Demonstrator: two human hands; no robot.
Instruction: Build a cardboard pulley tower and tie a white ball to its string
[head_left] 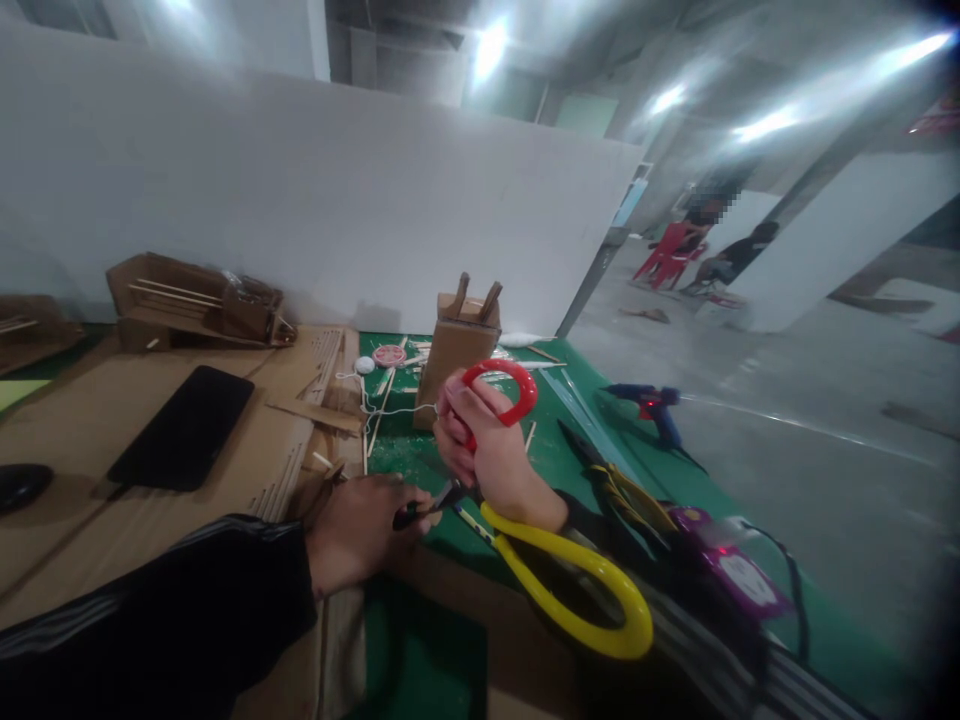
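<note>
My right hand [484, 435] is closed round a pair of scissors with a red handle loop [521, 385] at its top and a yellow loop [600, 600] below the wrist. The dark blades [450, 493] point down toward my left hand [367, 530]. That hand is closed on a small dark piece [407, 514] too unclear to name, close to the blade tips. Behind my right hand stands an upright cardboard box [456, 350] with two prongs on top. White string [397, 410] runs from a small ball [364, 365] toward my right hand.
A black phone [184, 425] and a cardboard model [187, 305] lie at the left, on cardboard sheets. Thin sticks [382, 410] litter the green mat. Pliers [615, 480], a blue glue gun [656, 410] and a purple power strip [731, 570] are at the right. People sit far back.
</note>
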